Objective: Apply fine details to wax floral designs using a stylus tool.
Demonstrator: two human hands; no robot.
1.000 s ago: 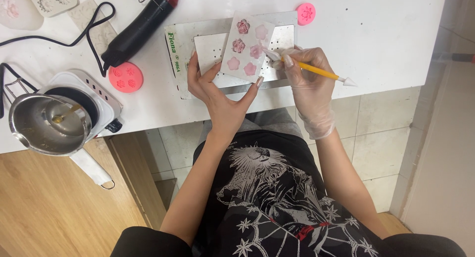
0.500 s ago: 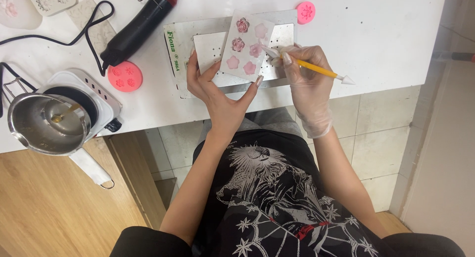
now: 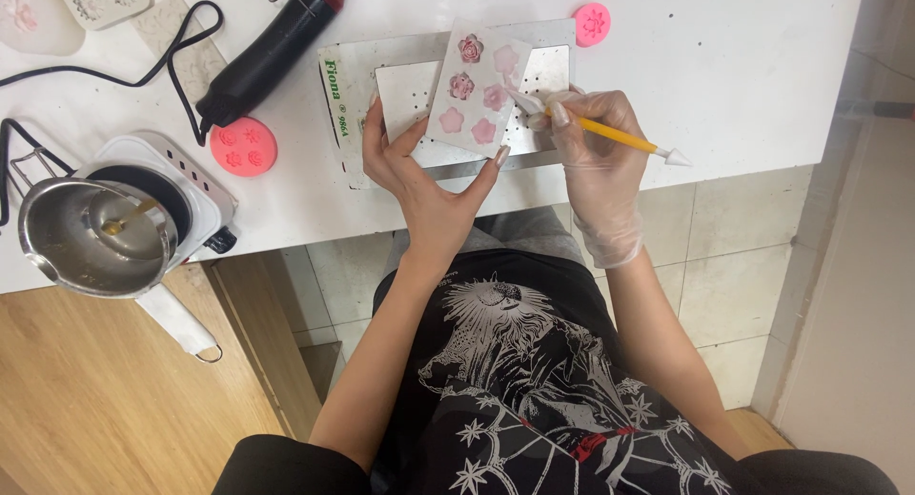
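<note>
Left hand (image 3: 429,185) is pinching the white card (image 3: 477,90) of little pink flowers by its near edge over the desk (image 3: 743,66); gloved right hand (image 3: 591,161) is gripping a yellow tool (image 3: 620,135). Flowers look fragile, so holding by the card's edges seems safest.

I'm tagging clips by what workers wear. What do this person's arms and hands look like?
The left hand is bare, with long pale-painted nails. The right hand wears a thin, clear disposable glove ending just past the wrist. Both forearms are uncovered; black sleeves show near the elbows.
</note>
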